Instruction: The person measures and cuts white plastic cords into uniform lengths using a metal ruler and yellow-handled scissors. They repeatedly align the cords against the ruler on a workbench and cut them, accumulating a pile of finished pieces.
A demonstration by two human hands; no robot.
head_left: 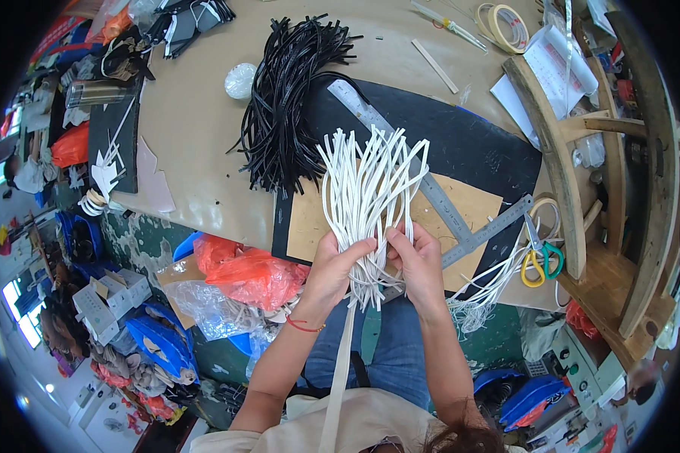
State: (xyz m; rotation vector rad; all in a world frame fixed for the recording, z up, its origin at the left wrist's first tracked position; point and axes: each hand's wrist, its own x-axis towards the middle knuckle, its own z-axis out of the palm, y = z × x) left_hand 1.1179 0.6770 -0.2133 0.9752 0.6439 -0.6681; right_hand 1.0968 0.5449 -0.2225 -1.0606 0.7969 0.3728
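Held upright over the near edge of the table is a bundle of white cords (366,189), its loose ends fanning away from me. My left hand (331,268) is closed round the bundle's left side, thumb across the cords. On the other side, my right hand (418,264) pinches some cords between thumb and fingers. Shorter ends stick out below both hands. A pale flat strap (341,370) runs from beneath the bundle down over my lap. Behind the cords lie a tan board (472,198), a black mat (461,140) and a metal square ruler (447,205).
A heap of black cords (283,113) lies at the far left of the mat. Yellow-and-green-handled scissors (533,272) and loose white cords (491,293) are at the right, beside a wooden rack (548,143). Tape rolls (504,26) sit farther back. Red plastic bags (242,268) stand below the table's left edge.
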